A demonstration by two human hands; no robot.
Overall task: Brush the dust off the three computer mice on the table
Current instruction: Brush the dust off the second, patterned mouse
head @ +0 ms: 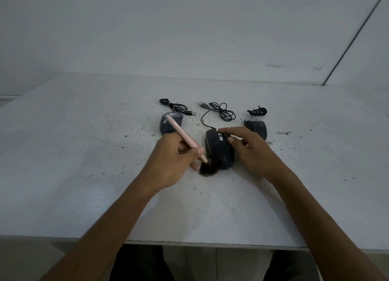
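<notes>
A: Left first. The left mouse (171, 126) lies flat on the desk (84, 154), nothing touching it. The left cable (174, 107) is bunched just behind it.

B: Left hand?

A: The left hand (174, 160) has its fingers curled round the pink brush (185, 139), pen-style, low on the handle. The dark bristles (208, 168) splay against the near end of the middle mouse (220, 152).

B: How does the brush handle?

A: Probably a light, stiff handle with soft bristles. They bend easily, so it needs little pressure. A low grip gives control.

B: And the middle mouse?

A: It's at the centre of the desk, between the two hands. It could be tipped slightly, can't tell. The right hand (252, 152) holds it, fingers curved over the far end and thumb on top. I'd guess it's light, hard, smooth plastic, so it likely skids under the brush unless pinned. Best held by the sides or far end, off the wheel. The middle cable (223, 111) trails behind in a loose coil and could snag if the mouse is turned.

B: Right side?

A: The right mouse (255, 127) is just beyond the right hand, not touching it. The right cable (257, 111) is bundled tight behind it. Dark specks dot the desk around all three.
</notes>
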